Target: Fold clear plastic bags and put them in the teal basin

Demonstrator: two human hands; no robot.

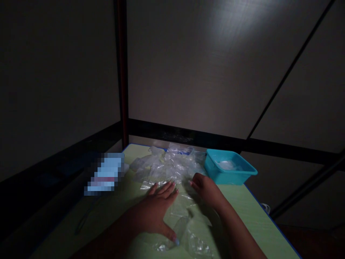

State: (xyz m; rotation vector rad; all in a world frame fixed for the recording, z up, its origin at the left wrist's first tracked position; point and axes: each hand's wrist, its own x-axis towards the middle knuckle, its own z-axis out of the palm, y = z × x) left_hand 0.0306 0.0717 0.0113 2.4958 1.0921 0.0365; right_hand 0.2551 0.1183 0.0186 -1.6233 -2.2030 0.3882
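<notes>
Farthest out to the left of your left hand, a pixelated pale object (107, 174) sat at the left side of the green surface (115, 205), its details too masked to make out. A thin dark cord (85, 217) ran below it, also left of your hand. Your left hand (159, 207) was spread wide, palm down, fingers reaching forward and thumb stretched out to the right; it had nothing in its grasp. Just ahead of its fingertips lay a crumpled pile of clear plastic bags (172, 163), shiny in places, with a blue mark (184, 152) near its far edge. Beneath and to the right of that same hand, a clear plastic sheet (196, 242) lay loosely on the surface, between your two forearms, and your thumb was at its left part. Your right hand (203, 187) was curled, thumb and forefinger drawn close together near the pile's near right side; you could not tell from this view whether it had hold of any plastic. Just beyond and to the right of that hand stood a teal basket (229, 178) with some clear plastic (226, 164) inside. Farther right of your right hand, a small white item (266, 208) showed past the surface's edge
</notes>
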